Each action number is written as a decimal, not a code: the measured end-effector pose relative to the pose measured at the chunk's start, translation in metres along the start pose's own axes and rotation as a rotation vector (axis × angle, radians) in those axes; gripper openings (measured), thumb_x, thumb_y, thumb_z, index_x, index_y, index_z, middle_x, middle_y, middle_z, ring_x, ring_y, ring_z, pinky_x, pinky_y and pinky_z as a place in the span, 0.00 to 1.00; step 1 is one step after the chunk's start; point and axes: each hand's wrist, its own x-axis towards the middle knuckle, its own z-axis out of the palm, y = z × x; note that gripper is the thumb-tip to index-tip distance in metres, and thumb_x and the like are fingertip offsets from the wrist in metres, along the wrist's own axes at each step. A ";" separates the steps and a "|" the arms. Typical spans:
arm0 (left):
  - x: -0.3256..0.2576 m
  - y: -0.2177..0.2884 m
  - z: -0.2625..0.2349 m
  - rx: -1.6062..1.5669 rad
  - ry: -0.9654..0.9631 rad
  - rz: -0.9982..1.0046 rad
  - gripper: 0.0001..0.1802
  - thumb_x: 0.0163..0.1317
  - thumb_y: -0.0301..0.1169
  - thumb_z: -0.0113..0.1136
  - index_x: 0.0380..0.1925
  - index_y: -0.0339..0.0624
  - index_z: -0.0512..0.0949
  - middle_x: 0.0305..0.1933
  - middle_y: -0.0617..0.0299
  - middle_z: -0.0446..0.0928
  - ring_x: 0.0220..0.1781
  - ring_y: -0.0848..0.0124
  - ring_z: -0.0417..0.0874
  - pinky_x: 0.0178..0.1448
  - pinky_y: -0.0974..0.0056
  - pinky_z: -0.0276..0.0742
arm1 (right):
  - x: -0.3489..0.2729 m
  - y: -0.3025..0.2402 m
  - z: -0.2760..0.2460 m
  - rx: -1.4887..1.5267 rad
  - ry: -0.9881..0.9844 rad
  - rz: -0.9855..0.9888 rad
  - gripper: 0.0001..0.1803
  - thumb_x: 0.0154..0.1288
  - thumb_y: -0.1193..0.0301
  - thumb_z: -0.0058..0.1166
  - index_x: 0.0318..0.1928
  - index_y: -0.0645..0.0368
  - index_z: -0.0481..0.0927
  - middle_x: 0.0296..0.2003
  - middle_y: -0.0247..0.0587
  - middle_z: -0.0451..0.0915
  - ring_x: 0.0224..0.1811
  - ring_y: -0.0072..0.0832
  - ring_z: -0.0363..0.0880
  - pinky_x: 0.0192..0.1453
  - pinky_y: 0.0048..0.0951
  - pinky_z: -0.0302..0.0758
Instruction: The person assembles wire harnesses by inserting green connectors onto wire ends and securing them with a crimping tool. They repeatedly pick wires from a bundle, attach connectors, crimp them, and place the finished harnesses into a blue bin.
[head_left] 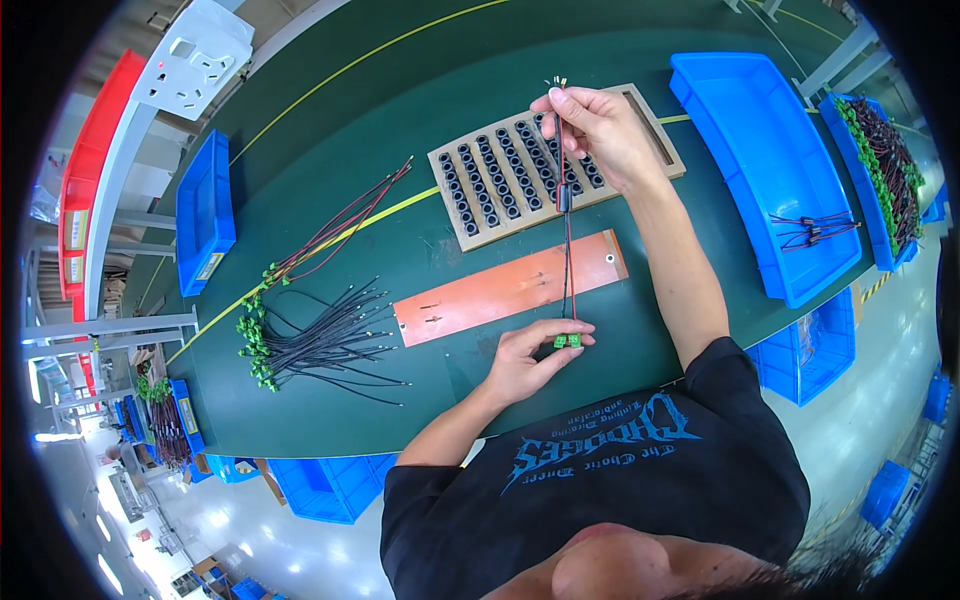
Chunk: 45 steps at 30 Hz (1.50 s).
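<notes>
Stretched between my hands is a pair of red and black wires (pixel 568 265), passing through a small black cylinder (pixel 564 198). My left hand (pixel 530 355) is closed on the green connectors (pixel 567 341) at the near end. Higher up, my right hand (pixel 603 128) pinches the wires close to their bare metal tips (pixel 558 82), above a tan tray (pixel 520 226) with rows of black cylinders (pixel 506 172). Beneath the wires lies an orange strip (pixel 500 288). To the left, black wires (pixel 325 340) with green connectors lie spread out, beside a bundle of red wires (pixel 345 222).
A large blue bin (pixel 715 130) at the right holds a few wire assemblies (pixel 812 230). Beyond it, another bin is packed with wired green connectors (pixel 880 165). A small blue bin (pixel 205 205) and a white socket panel (pixel 195 65) stand at the left of the green table (pixel 330 130).
</notes>
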 end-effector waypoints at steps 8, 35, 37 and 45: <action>-0.001 -0.005 -0.004 -0.247 -0.128 -0.075 0.23 0.63 0.12 0.66 0.58 0.37 0.83 0.64 0.43 0.80 0.61 0.55 0.86 0.64 0.56 0.83 | 0.000 0.004 0.003 0.068 -0.063 0.020 0.17 0.82 0.63 0.52 0.48 0.66 0.86 0.30 0.33 0.85 0.24 0.10 0.72 0.26 0.15 0.66; 0.005 0.001 -0.021 0.047 0.258 0.251 0.17 0.68 0.29 0.65 0.55 0.38 0.78 0.75 0.45 0.65 0.76 0.53 0.68 0.79 0.49 0.60 | -0.026 -0.017 0.036 0.083 -0.263 -0.008 0.18 0.82 0.61 0.53 0.48 0.65 0.86 0.29 0.34 0.84 0.23 0.12 0.73 0.29 0.17 0.71; 0.019 0.008 -0.026 -0.124 0.350 0.195 0.23 0.70 0.30 0.64 0.62 0.38 0.72 0.74 0.46 0.65 0.75 0.55 0.70 0.79 0.49 0.60 | -0.033 -0.020 0.045 0.086 -0.300 -0.001 0.18 0.82 0.61 0.53 0.47 0.65 0.87 0.29 0.34 0.85 0.23 0.12 0.74 0.29 0.18 0.71; 0.055 0.046 -0.035 -0.204 0.095 0.110 0.30 0.74 0.31 0.63 0.71 0.37 0.63 0.52 0.49 0.78 0.45 0.63 0.85 0.51 0.58 0.82 | -0.052 -0.030 0.066 0.064 -0.323 0.016 0.18 0.82 0.61 0.53 0.46 0.64 0.87 0.30 0.33 0.86 0.25 0.12 0.74 0.30 0.18 0.72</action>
